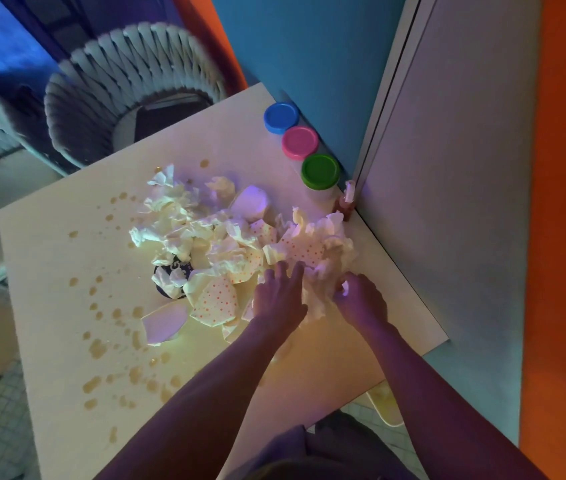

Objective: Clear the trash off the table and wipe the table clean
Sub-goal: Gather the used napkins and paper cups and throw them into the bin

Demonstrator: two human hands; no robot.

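The trash [240, 244] lies heaped in the middle of the surface [49, 258]: crumpled napkins, dotted paper wrappers and a dark cup [170, 275] half buried at the heap's near-left edge. The left hand [279, 299] lies flat, fingers spread, pressing on the near side of the heap, its grip released. The right hand [361, 301] has its grip clenched on a wad of crumpled napkin [319, 292] at the heap's right end.

The main risk, as I judge it, is the loose pile. Gathered in one armful, light scraps could slide off the near edge or drop to the floor, since nothing binds them together. The brown spill spots [101, 306] spread across the left and near part of the surface are another hazard: paper dragged through them would smear the stains wider and go soggy. The buried cup may tip if the pile is shoved sideways (whether it holds any liquid cannot be told).

Along the far right edge, against the wall, stand three jars with blue [281, 117], pink [300, 142] and green [320, 171] lids, and a small bottle [346, 202] stands in the corner just beside the heap's right end. A broad sweep toward that corner could knock it over. A woven chair [129, 84] stands beyond the far edge, well apart from the hands
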